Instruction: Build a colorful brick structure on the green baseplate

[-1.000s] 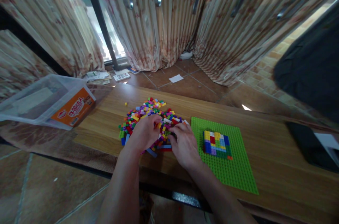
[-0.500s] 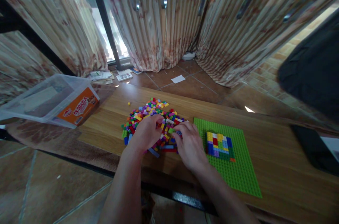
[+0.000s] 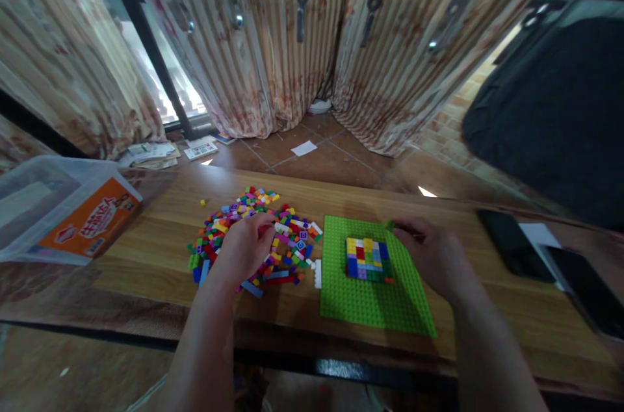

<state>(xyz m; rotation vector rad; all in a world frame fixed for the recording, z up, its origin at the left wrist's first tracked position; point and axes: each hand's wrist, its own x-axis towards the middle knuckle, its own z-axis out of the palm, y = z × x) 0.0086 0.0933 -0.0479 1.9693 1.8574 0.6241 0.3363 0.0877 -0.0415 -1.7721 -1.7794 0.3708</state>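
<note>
My left hand (image 3: 247, 247) rests over the pile of loose toy bricks (image 3: 229, 220), thumb and fingers curled together; whatever is between them is hidden. My right hand (image 3: 431, 253), smeared by motion, hovers above the far right part of the green baseplate (image 3: 375, 311). A small green brick (image 3: 390, 225) shows at its fingertips, pinched. Left of that hand, a flat block of joined bricks (image 3: 369, 260) in yellow, red, blue, purple, white and green sits on the baseplate, an orange piece at its near right corner. A white brick (image 3: 318, 274) lies against the baseplate's left edge.
A clear plastic bin (image 3: 29, 171) with an orange label stands at the left. Two dark phone-like slabs (image 3: 514, 246) and white paper (image 3: 539, 236) lie at the right of the wooden tabletop (image 3: 160, 230). Curtains (image 3: 273, 61) hang beyond.
My right hand has moved right from the brick pile to over the baseplate, carrying the green brick. My left hand stays at the pile. The view has turned right.
</note>
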